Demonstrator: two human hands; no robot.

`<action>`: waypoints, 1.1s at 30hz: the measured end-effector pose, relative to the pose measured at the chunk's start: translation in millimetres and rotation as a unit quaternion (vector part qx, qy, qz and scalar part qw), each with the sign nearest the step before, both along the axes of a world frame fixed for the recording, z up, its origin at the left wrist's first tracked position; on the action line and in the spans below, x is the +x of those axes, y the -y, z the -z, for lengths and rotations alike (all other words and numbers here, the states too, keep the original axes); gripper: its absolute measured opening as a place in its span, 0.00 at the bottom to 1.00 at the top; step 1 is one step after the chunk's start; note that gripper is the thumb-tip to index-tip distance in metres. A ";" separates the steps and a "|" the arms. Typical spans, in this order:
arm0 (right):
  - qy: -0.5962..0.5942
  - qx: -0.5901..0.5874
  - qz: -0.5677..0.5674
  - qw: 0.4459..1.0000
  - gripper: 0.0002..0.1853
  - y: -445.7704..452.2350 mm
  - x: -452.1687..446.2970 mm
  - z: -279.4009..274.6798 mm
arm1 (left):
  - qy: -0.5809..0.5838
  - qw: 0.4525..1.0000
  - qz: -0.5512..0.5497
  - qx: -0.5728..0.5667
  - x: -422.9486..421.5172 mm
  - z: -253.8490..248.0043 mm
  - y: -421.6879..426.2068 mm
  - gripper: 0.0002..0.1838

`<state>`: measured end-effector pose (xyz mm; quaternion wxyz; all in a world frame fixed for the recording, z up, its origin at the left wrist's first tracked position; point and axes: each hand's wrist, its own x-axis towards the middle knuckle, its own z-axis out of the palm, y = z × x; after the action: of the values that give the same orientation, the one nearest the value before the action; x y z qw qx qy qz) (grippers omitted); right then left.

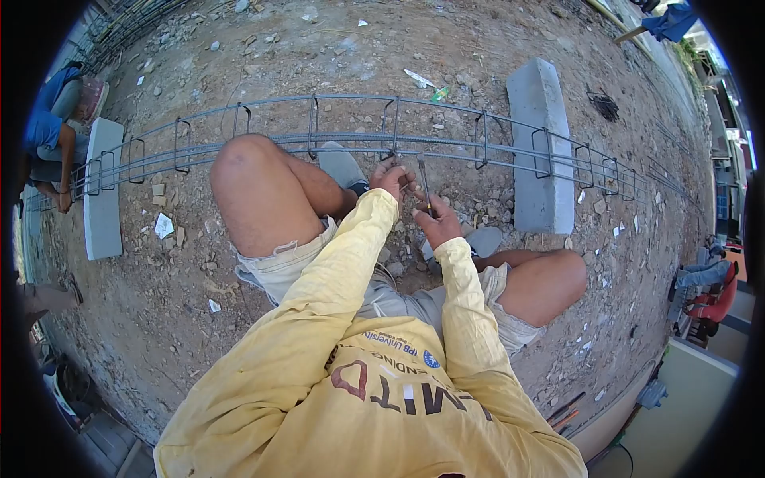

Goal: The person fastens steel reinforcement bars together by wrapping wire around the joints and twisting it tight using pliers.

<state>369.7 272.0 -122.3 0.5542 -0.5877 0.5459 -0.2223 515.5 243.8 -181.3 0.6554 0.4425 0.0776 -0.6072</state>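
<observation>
A long rebar cage [351, 144] of thin bars and square stirrups runs across in front of my knees. My left hand [389, 178] is at the cage's near bars, beside a stirrup. Its fingers are bent together, and whatever they pinch is too small to make out. My right hand [440, 223] is closed around the handle of a slim rebar tying hook [425, 182]. The metal shaft points up and away, its tip close to the near bars, just right of my left fingers.
Concrete blocks support the cage at right [544, 183] and left [103, 191]. At the far left a person in blue [54, 119] bends over the cage's end. A person in red [717, 296] sits at the right edge. Stones and white scraps [163, 225] litter the dirt.
</observation>
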 end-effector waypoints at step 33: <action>-0.259 -0.089 -0.158 0.949 0.25 29.2 14.5 -4.6 | 0.067 0.997 -0.044 0.022 0.6 -2.9 -2.5 0.11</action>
<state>384.3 242.9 -117.6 0.3674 -0.7508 0.5485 -0.0198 516.0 246.3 -178.4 0.6753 0.4928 0.0659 -0.5448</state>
